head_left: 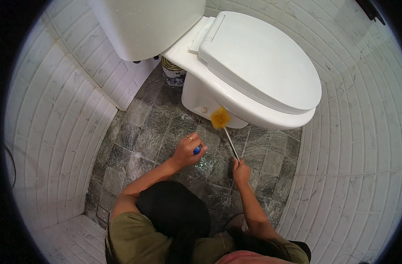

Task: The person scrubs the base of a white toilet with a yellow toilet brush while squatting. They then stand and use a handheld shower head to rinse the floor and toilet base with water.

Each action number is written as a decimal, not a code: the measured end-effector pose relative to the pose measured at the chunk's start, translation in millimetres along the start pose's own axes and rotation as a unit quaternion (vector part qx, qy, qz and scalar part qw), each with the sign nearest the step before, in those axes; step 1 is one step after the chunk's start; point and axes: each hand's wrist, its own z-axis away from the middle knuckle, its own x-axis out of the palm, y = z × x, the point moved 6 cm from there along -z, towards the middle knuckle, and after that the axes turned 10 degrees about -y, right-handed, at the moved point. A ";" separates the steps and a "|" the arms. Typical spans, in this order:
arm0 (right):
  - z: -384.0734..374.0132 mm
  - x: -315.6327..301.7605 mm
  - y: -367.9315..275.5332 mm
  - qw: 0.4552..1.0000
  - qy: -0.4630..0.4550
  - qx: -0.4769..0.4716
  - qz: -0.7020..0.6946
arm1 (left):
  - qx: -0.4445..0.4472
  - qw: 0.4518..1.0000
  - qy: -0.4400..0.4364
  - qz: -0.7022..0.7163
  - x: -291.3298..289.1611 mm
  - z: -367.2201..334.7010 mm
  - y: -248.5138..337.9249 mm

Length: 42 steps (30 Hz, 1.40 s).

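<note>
My right hand (241,172) is closed round the metal handle of a toilet brush (231,144). Its round yellow bristle head (220,118) is up against the side of the white toilet's base (195,97), or just in front of it; I cannot tell whether they touch. To the left and a little nearer the toilet, my left hand (187,152) is wrapped round a small blue thing (197,150). Fingers hide most of that thing, so its kind does not show. The toilet's white lid (262,61) is down.
A cistern (152,26) stands at the upper left, with a patterned tin (173,72) on the floor behind the toilet base. White tiled walls (64,132) close in on both sides. The grey tiled floor (143,136) looks wet below my hands.
</note>
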 end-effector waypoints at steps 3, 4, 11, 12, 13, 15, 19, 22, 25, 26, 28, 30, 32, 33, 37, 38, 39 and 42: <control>7.7 16.0 28.1 1.000 -0.013 0.011 0.002 | -0.019 1.000 -0.015 0.011 -3.3 2.3 -0.1; 5.0 18.5 23.3 1.000 -0.011 -0.006 0.002 | -0.020 1.000 -0.016 0.016 -3.7 4.1 -1.4; -18.5 13.3 -13.7 0.998 -0.027 -0.033 0.037 | -0.019 1.000 -0.021 0.007 1.3 5.7 0.1; -19.2 8.3 0.7 0.997 -0.032 -0.032 0.055 | -0.018 0.999 -0.024 0.011 3.3 5.7 -0.8; -17.9 5.9 26.9 0.997 -0.034 -0.023 0.066 | -0.017 1.000 -0.023 0.007 2.8 5.5 -0.8; -11.7 1.7 74.5 0.996 -0.040 0.000 0.085 | -0.016 1.000 -0.020 0.000 -0.5 7.2 -1.8; -14.9 -3.1 81.0 0.995 -0.040 -0.003 0.091 | -0.032 0.999 -0.032 -0.006 -2.9 11.5 -1.9; -28.2 -2.6 6.1 0.995 -0.029 -0.061 0.079 | -0.053 0.998 -0.040 -0.013 0.6 14.0 -3.2; -43.5 -1.4 -26.9 0.995 0.053 -0.089 0.015 | -0.041 0.998 -0.046 -0.017 4.3 2.0 3.9; -42.6 -4.3 -23.3 0.996 0.048 -0.077 0.019 | -0.038 0.998 -0.051 -0.012 5.3 -0.6 5.2; -37.9 -11.5 -8.2 0.997 0.034 -0.059 0.029 | -0.042 0.998 -0.052 -0.007 2.2 2.6 -0.1; -21.8 -5.6 37.2 0.998 0.034 -0.031 0.033 | -0.049 0.998 -0.045 -0.001 1.7 9.5 -9.8; -3.6 1.1 89.2 0.999 0.041 0.007 0.033 | -0.040 0.999 -0.031 0.002 0.9 9.3 -7.9; -1.1 -3.2 94.2 0.998 0.043 0.025 0.031 | -0.037 0.999 -0.024 0.001 -0.6 8.4 -7.3; -13.7 -8.8 50.8 0.997 0.066 -0.031 0.028 | -0.024 0.999 -0.033 0.002 -0.5 12.6 -4.9; -21.8 -18.2 22.4 0.996 0.064 -0.051 0.019 | -0.029 0.999 -0.031 0.002 0.6 13.3 -6.8; -29.9 -25.0 4.9 0.995 0.065 -0.069 0.010 | -0.030 0.999 -0.029 0.003 1.7 12.0 -8.2; -45.2 -32.7 -14.7 0.987 0.102 -0.110 0.054 | -0.030 0.999 -0.038 -0.014 1.3 3.0 -4.3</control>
